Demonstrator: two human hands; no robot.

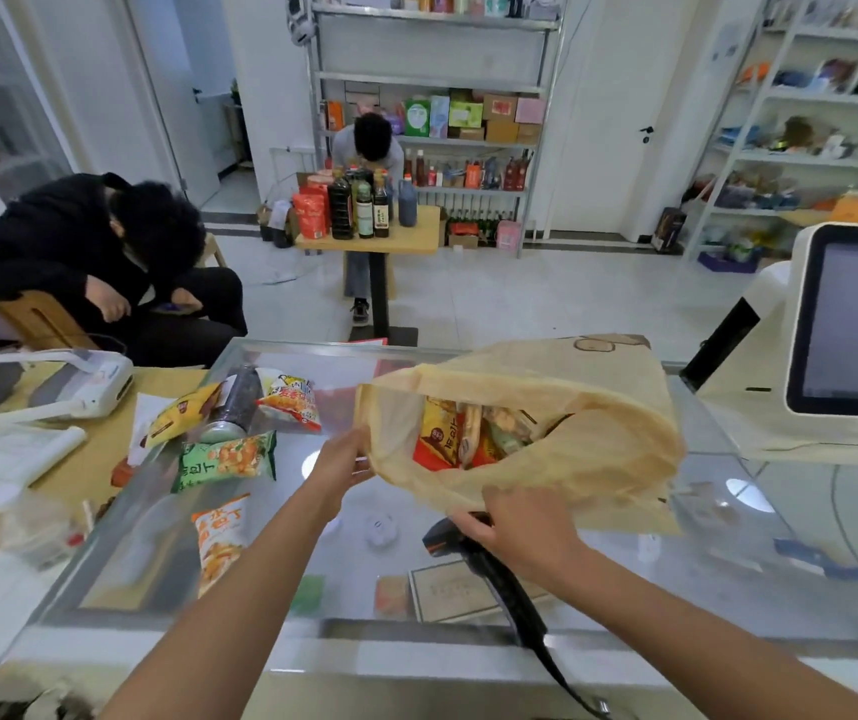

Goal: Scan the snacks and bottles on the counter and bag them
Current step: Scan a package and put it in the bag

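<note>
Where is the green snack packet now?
The green snack packet lies on the glass counter, left of the left hand, just in front of the dark bottle.

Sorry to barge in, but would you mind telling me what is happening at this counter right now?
A person is bagging snacks at a glass counter. The left hand holds open the rim of a tan plastic bag that already has several snack packets inside, while the right hand grips a black barcode scanner and the bag's near edge. A green snack packet, an orange one, a dark bottle and more packets lie on the counter to the left.
</note>
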